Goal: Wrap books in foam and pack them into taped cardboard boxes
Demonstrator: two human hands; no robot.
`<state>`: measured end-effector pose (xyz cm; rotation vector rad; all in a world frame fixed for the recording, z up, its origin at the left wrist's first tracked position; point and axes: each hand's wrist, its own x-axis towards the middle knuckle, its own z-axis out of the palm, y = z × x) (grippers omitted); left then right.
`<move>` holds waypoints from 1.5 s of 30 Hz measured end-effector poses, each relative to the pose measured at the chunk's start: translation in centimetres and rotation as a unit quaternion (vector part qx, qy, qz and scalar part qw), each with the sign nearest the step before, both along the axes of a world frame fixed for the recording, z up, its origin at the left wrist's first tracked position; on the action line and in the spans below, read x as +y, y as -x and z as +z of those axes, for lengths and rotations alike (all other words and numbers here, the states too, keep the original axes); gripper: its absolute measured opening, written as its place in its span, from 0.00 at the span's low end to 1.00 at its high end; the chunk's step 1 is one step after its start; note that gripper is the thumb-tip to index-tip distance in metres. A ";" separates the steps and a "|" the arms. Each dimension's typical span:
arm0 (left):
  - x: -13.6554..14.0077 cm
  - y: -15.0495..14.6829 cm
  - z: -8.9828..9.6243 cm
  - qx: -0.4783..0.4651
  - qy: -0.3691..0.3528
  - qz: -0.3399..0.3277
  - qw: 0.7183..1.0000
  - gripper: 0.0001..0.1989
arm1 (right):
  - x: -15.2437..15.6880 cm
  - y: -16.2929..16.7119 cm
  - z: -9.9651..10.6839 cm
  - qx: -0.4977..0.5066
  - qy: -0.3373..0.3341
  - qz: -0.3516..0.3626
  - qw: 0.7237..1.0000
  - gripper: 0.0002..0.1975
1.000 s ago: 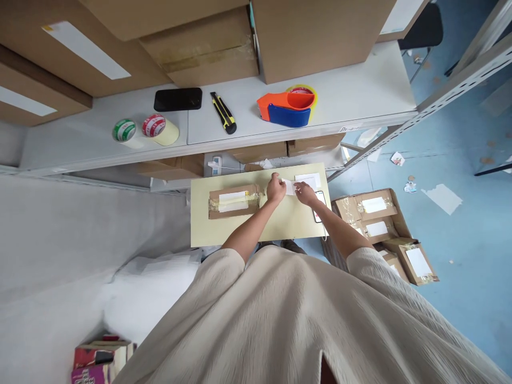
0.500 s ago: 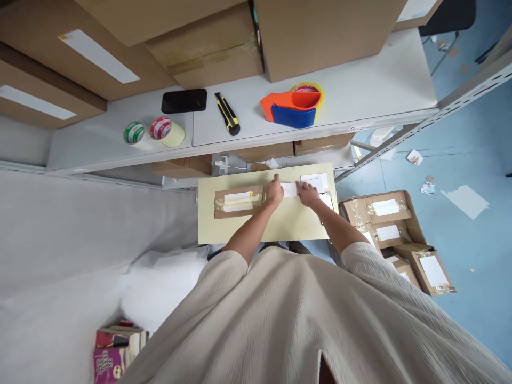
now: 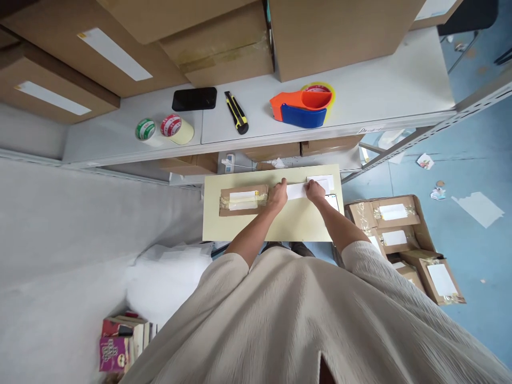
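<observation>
A white paper strip stretches between my two hands over the pale yellow table. My left hand is closed on its left end, with the thumb pointing up. My right hand pinches the right end, its fingers curled in. Left of my left hand lies a taped cardboard box bearing a white label. White papers lie partly behind my right hand. A phone with a lit screen rests by my right wrist, partly covered by it.
On the shelf above are a tape dispenser, a yellow utility knife, a dark phone, tape rolls and large cartons. Labelled boxes stand on the floor at right. White packing material and books are at lower left.
My right hand's fingers, earlier laid more flatly over the paper, have curled into a pinch. The view has shifted, so everything sits slightly further right.
</observation>
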<state>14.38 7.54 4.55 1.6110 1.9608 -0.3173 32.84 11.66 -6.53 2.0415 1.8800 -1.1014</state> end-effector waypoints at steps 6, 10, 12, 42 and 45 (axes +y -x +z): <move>-0.4 -0.2 -0.4 0.004 -0.005 -0.004 1.000 0.27 | 0.2 0.4 -0.4 -0.008 -0.001 -0.018 1.000 0.10; 0.4 -0.7 -1.5 -0.020 -0.016 -0.037 0.999 0.25 | 0.2 0.2 -0.3 -0.003 -0.004 -0.013 1.000 0.10; 1.0 -1.1 -2.3 -0.034 0.003 -0.066 0.997 0.24 | 0.2 0.1 -0.3 -0.001 -0.005 -0.009 1.000 0.10; 4.2 -3.7 -5.7 0.014 0.028 -0.011 0.999 0.19 | 0.5 0.5 0.0 -0.001 0.011 -0.052 0.999 0.11; 4.0 -3.4 -5.6 0.011 0.021 -0.016 1.000 0.22 | 0.6 0.5 -0.1 0.004 0.012 -0.067 0.998 0.10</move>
